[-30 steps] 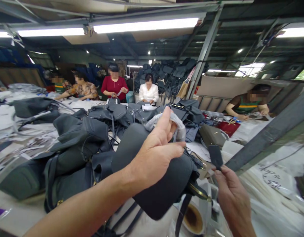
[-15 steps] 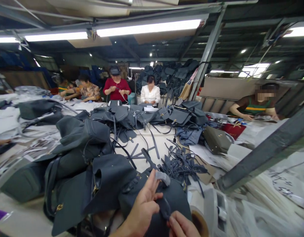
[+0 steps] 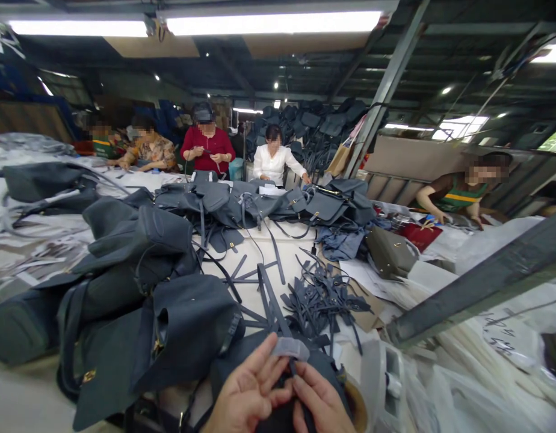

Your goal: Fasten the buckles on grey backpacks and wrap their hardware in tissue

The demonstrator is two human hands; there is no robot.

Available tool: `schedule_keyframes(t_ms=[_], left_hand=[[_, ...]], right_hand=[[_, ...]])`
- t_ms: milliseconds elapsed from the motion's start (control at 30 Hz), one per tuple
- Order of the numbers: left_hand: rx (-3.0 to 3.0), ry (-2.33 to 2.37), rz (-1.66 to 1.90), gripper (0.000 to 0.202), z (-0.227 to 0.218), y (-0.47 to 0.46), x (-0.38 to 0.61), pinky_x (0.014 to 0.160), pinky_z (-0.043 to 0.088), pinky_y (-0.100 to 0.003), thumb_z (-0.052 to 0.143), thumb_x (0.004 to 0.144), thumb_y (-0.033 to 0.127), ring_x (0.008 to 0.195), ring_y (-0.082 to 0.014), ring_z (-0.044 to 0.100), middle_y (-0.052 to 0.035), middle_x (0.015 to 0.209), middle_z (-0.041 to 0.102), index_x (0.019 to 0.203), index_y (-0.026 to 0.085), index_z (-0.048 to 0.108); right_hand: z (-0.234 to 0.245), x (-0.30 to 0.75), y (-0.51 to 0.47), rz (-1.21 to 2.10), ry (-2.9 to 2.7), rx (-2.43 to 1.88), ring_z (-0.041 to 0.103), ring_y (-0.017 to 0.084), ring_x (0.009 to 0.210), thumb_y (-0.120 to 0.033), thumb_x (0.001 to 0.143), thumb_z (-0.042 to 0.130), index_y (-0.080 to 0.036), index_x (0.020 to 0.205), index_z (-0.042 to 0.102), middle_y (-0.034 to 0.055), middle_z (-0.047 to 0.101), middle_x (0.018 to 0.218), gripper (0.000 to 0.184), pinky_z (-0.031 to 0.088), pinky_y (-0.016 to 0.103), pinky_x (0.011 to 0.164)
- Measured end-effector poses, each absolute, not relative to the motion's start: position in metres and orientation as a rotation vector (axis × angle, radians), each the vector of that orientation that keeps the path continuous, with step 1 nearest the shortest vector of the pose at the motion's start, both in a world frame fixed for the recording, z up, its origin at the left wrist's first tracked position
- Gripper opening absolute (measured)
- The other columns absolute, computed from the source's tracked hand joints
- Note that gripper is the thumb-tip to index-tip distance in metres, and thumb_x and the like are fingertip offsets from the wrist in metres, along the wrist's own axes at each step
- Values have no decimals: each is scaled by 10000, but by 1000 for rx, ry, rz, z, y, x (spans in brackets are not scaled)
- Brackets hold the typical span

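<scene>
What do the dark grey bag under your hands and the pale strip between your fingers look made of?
The dark grey bag looks like leather or imitation leather, I can't tell which: its surface has a fine grain and a soft matte sheen. The pale strip looks like thin plastic film, going by its milky, semi-translucent look, but it is too small to be sure.

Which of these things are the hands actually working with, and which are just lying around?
In use: left hand, right hand, dark strap, pale wrap, grey bag.

Lying around: loose straps, bag pile, olive bag.
</scene>
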State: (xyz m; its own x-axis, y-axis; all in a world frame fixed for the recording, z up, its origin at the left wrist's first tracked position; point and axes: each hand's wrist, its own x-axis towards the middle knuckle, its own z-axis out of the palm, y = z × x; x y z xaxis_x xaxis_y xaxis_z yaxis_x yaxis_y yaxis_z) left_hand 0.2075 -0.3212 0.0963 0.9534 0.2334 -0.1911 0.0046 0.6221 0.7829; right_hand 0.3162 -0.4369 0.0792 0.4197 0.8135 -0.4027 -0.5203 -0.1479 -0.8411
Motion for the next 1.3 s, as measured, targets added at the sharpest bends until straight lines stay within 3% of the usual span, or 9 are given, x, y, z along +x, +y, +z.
schedule_keyframes(t_ms=[133,233,333,567,800,900,1000,1167,1300], left_hand=[[848,489,213,895,106,-308,213,902,507,-358,628,605,259,1336,-316,450,-192,1450,474,1452,131,368],[1137,588,191,595,122,-302,215,560,468,-244,607,746,425,876,-248,695,-160,994,733,1241,98,571],[1503,689,339,441,133,-297,219,487,377,-241,471,857,532,543,-158,574,-21,607,633,915,131,643],[1877,733,449,298,136,-304,251,776,451,-300,592,796,316,864,-201,599,-51,975,656,1041,171,680],[1614,610,252,147,144,-308,281,562,422,-247,532,736,137,588,-147,537,-6,637,575,822,122,650],[1993,559,452,192,158,-324,271,709,492,-293,506,814,148,754,-195,613,-55,797,654,843,167,694],[2233,261,509,354,155,-347,258,825,515,-300,408,903,147,930,-215,648,-104,1049,671,1102,210,694],[2367,61,593,404,117,-365,245,775,552,-273,361,965,182,942,-222,668,-171,1048,663,1265,154,630],[2330,120,777,400,98,-353,243,845,552,-293,371,955,129,1005,-217,647,-155,1073,651,1261,175,623]], right_hand=[[79,319,-415,1189,-329,-1273,315,41,242,-736,636,685,-151,999,594,-98,487,379,695,186,144,277],[82,322,-408,1139,-305,-1246,358,23,267,-702,608,737,-164,955,597,-80,555,500,656,232,134,273],[81,326,-408,1102,-260,-1232,368,18,306,-688,539,789,-168,904,598,-63,585,575,664,280,132,275],[70,328,-419,1095,-353,-1217,321,11,281,-694,639,727,-148,708,596,-72,506,430,565,215,139,302],[88,330,-428,1132,-357,-1176,297,6,269,-690,640,721,-144,681,601,-64,506,405,560,155,139,306],[97,332,-436,1159,-392,-1237,411,40,311,-704,669,675,-148,700,613,-7,603,516,560,226,146,302],[99,336,-451,1144,-484,-1423,488,92,366,-679,715,634,-169,732,660,4,613,536,511,329,186,335],[102,343,-475,1079,-588,-1529,592,152,535,-455,775,647,-195,876,721,15,657,654,289,438,220,447],[108,346,-485,1143,-557,-1575,644,193,672,-402,733,647,-190,967,690,43,675,780,319,512,260,530]])
